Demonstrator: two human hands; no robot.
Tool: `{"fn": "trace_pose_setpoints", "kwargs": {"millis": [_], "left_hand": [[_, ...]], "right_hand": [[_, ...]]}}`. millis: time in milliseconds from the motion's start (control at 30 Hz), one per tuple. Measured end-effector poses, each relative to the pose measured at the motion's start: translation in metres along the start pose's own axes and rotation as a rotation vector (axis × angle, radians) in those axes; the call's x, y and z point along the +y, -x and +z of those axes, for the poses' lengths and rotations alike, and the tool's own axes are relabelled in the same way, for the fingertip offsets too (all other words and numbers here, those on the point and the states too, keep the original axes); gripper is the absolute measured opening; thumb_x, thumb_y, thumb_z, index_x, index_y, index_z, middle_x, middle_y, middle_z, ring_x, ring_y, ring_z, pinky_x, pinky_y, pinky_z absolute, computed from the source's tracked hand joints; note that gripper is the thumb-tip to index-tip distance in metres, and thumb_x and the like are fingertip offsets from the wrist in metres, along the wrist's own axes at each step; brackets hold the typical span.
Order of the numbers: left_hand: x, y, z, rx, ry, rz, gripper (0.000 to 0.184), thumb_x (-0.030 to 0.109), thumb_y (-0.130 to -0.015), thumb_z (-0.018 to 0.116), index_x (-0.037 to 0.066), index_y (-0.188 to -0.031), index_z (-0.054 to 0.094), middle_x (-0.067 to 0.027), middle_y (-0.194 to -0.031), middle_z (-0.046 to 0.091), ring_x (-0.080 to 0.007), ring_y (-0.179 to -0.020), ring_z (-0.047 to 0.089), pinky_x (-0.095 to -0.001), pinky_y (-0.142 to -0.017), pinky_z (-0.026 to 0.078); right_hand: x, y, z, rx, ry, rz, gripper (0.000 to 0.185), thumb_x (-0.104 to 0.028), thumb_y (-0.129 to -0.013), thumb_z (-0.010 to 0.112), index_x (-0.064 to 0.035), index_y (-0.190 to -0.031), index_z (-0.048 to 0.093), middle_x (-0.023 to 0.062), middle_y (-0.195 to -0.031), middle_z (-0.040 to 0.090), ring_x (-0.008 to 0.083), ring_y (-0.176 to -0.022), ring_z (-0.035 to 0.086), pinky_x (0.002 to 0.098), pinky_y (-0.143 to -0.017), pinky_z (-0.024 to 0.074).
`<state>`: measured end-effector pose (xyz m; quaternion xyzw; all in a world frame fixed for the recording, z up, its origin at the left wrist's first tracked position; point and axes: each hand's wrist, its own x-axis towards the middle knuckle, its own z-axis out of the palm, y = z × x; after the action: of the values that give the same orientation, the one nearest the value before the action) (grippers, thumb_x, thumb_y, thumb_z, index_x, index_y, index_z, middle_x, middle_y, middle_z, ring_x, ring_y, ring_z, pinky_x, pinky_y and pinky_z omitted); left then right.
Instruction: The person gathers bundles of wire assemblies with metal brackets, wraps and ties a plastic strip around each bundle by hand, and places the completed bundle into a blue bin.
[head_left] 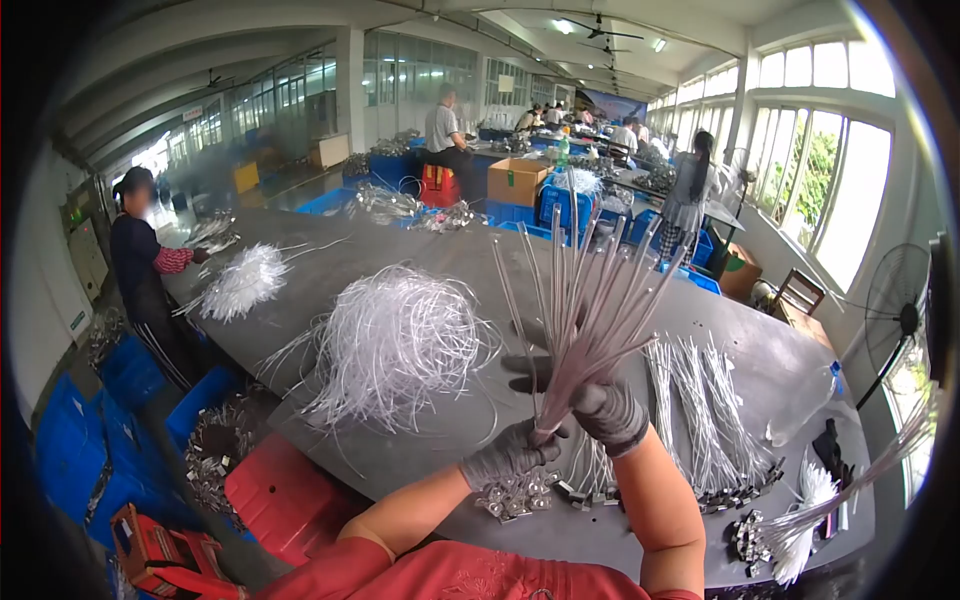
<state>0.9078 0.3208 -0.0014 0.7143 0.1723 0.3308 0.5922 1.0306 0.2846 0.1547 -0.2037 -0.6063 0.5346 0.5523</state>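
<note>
A bundle of clear plastic tubes [598, 325] stands upright in front of me, its upper ends fanned apart. My right hand [610, 412], in a dark grey glove, grips the bundle from the right, with its fingers reaching behind the tubes to the left. Lower down, my left hand [512, 455], also gloved, is closed around the bundle's bottom end. Beneath my hands lie small metal parts [515, 495] in a pile. Right of the bundle, white strands with dark ends [705, 410] lie in rows on the grey table [550, 560].
A large tangle of white strands [395, 340] lies left of the bundle, a smaller heap [245, 280] farther off. A person [150, 270] stands at the table's far left. At right are more tubes [890, 450] and a fan [905, 315]. A red chair [290, 495] stands lower left.
</note>
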Motion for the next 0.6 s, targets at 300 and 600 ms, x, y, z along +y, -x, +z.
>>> {"fn": "trace_pose_setpoints", "kwargs": {"millis": [300,600], "left_hand": [[0.019,-0.001,-0.007,-0.016,0.048,-0.084,0.027,0.014,-0.081,0.063,0.006,-0.106,0.055,0.0066,-0.076,0.05,-0.004,-0.071,0.047,-0.0212,-0.067,0.041],[0.008,-0.001,-0.008,-0.043,0.139,-0.112,0.027,0.013,-0.08,0.064,0.006,-0.105,0.055,0.0048,-0.08,0.053,-0.0047,-0.075,0.05,-0.0214,-0.07,0.042]], "right_hand": [[-0.011,-0.003,0.018,0.088,0.165,-0.032,0.077,-0.053,-0.078,0.059,0.0024,-0.127,0.036,0.006,-0.077,0.056,0.0142,-0.071,0.054,0.0268,-0.064,0.045],[0.003,0.002,0.006,0.071,0.108,-0.106,0.038,-0.032,-0.086,0.057,-0.0021,-0.109,0.053,0.0046,-0.094,0.056,0.0124,-0.086,0.051,0.0284,-0.076,0.0428]]}}
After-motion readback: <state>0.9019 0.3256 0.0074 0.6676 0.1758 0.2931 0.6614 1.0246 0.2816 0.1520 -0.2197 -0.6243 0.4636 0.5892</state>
